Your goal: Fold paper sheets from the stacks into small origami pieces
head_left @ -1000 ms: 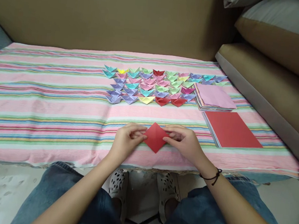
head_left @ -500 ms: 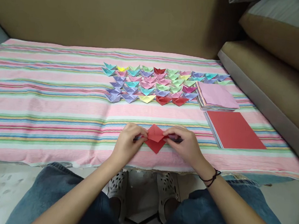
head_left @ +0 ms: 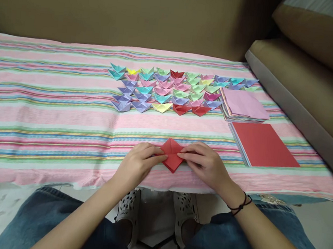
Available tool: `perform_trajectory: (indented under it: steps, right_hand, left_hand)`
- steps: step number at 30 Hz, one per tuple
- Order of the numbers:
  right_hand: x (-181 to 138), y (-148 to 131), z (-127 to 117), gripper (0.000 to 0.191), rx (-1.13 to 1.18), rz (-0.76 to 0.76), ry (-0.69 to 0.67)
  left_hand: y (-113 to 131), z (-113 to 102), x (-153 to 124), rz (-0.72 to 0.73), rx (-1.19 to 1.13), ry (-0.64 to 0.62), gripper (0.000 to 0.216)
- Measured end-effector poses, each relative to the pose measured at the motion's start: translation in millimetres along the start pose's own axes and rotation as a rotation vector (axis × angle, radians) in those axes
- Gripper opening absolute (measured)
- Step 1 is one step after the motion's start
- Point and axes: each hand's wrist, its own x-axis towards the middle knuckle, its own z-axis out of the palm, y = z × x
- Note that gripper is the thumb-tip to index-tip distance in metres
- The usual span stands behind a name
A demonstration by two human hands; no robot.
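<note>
A small folded red paper (head_left: pixel 172 164) lies diamond-shaped near the front edge of the striped cloth, its creases showing across the middle. My left hand (head_left: pixel 138 162) pinches its left corner between thumb and fingers. On the opposite side, my right hand (head_left: pixel 207 162) grips the right corner the same way, a dark cord around that wrist. The fingertips cover both side corners. Beyond the hands, several rows of small folded paper boats (head_left: pixel 164 92) in many colours stand close together.
To the right lie a stack of red-topped square paper (head_left: pixel 267 145) and, behind it, a stack with a pink top sheet (head_left: pixel 244 105). Brown cushions (head_left: pixel 301 83) border the right side. A brown backrest (head_left: pixel 121 13) rises behind the striped cloth (head_left: pixel 51 118).
The red paper's upper flap, raised across the middle before, now lies flatter. Both hands keep hold of the side corners, fingers shifted slightly inward. The view has tilted a little.
</note>
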Motion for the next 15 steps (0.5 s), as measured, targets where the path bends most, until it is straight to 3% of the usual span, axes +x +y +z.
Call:
perform_trajectory:
  steps: [6, 12, 15]
  right_hand:
    - [0, -3, -4, 0.018, 0.046, 0.005, -0.016]
    - [2, -11, 4, 0.018, 0.118, 0.188, 0.091]
    - [3, -12, 10, 0.02, 0.077, 0.203, 0.085]
  left_hand:
    - [-2, -6, -1, 0.048, 0.014, -0.042, 0.029]
    - [0, -11, -2, 0.084, 0.058, -0.091, 0.03]
    - [2, -12, -1, 0.082, 0.059, -0.091, 0.029]
